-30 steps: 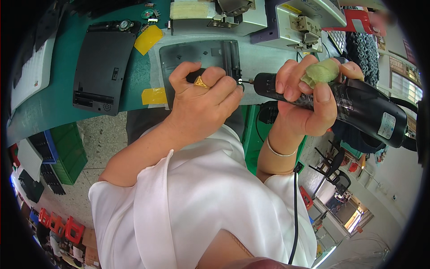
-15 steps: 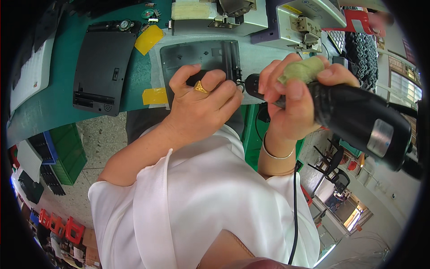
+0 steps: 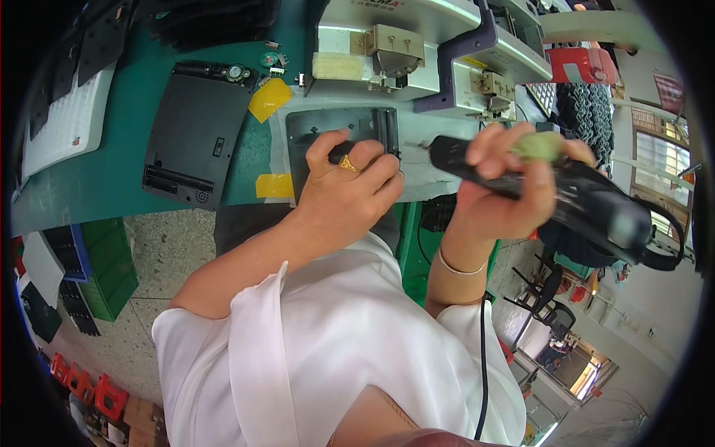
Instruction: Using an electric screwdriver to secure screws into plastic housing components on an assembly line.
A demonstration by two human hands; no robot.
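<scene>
Dark-grey flat rectangular plastic panel [image 3: 316, 134] at 12 o'clock of the view, on pale sheet [image 3: 428, 185] over green tabletop [image 3: 89, 188]. Bare left hand [image 3: 350, 186] lying across panel at its 5 o'clock, fingers bent, gold-coloured ring [image 3: 347, 163] on one; tips hidden, cannot tell if pinching or only pressing. Bare right hand [image 3: 503, 182] at 2 o'clock, wrapped firmly round black cylindrical corded power driver [image 3: 596, 201]; tip blurred, pointing to 9 o'clock, apart from panel. Crumpled pale-green wrap [image 3: 538, 147] among right-hand fingers; cannot tell what it encloses. Around panel: black flat plastic casing [image 3: 195, 138] at 9 o'clock, yellow tape patches at 10 [image 3: 269, 100] and 8 [image 3: 274, 185], grey metal bench machine [image 3: 339, 37] at 12, purple-edged grey machine [image 3: 445, 71] at 2.
</scene>
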